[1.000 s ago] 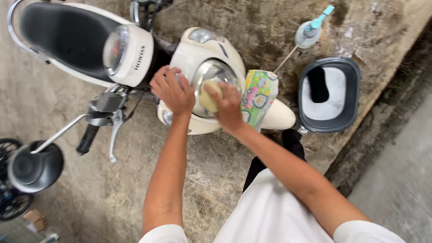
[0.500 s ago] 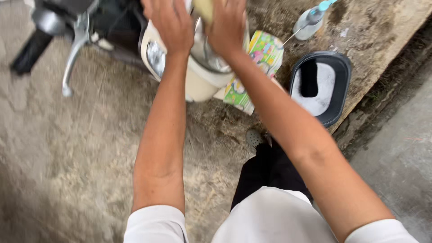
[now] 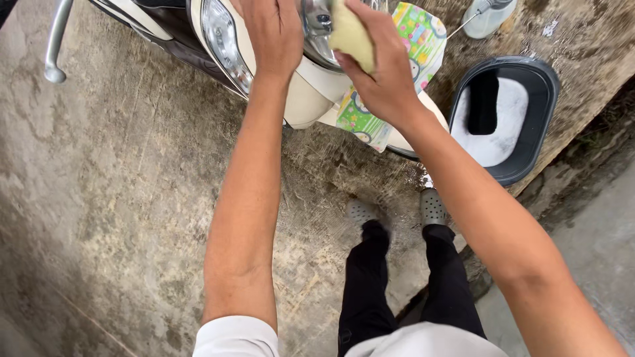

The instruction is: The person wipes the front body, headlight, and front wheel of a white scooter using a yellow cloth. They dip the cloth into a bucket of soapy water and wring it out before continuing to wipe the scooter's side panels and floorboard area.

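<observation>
Scooter [image 3: 291, 99]: cream front body, parked on the concrete floor [image 3: 132, 198]; the largest item, cut off by the top edge. A side lamp [image 3: 221, 43] and a chrome-rimmed headlamp [image 3: 317, 30] show.

Tub [image 3: 529, 125]: dark, oval, on the floor to the right of the scooter, holding pale soapy water and a dark block-shaped object.

Patterned cloth [image 3: 380, 109]: bright and multicoloured, draped over the scooter's front, under the right wrist.

Spray bottle [image 3: 486, 16]: pale, lying beyond the tub at the top edge.

Left hand [image 3: 274, 33]: laid flat on the scooter's front beside the headlamp, fingers spread and holding nothing, apparently steadying.

Right hand [image 3: 380, 73]: fingers curled tight around a yellow sponge [image 3: 350, 36], pressing it against the headlamp.

Step in hand, as judged: wiping the headlamp area with the sponge. The next move would call for even pressure around the chrome rim and keeping the draped cloth from sliding.
</observation>
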